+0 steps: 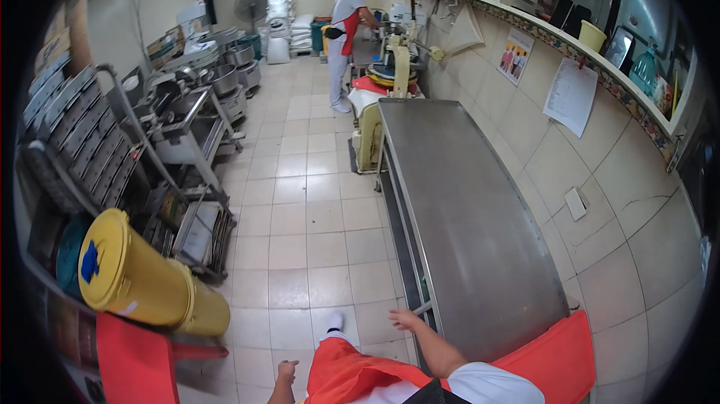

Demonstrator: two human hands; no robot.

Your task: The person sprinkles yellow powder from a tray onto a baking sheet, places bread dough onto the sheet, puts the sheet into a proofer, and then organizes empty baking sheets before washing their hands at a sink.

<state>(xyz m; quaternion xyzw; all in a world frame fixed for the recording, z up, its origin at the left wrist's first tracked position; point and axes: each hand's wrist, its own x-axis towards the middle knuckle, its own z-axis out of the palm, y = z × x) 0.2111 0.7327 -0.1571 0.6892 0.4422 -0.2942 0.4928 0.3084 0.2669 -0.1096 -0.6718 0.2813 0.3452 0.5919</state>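
My left hand [288, 371] hangs low beside my red apron [349, 370], with nothing in it and its fingers loosely apart. My right hand [404, 319] reaches forward by the near left edge of a long stainless steel table [480, 216]. Its fingers are spread and hold nothing; whether they touch the table's frame I cannot tell. One of my feet, in a white shoe [335, 321], shows on the tiled floor [292, 254] ahead of the apron.
Yellow lidded bins [135, 269] and a red table [135, 355] stand at the left, near trolleys and a rack of metal trays [82, 127]. Another person [348, 37] works at the far counter, beyond a cream machine [369, 127]. A red surface [551, 359] adjoins the steel table's near end.
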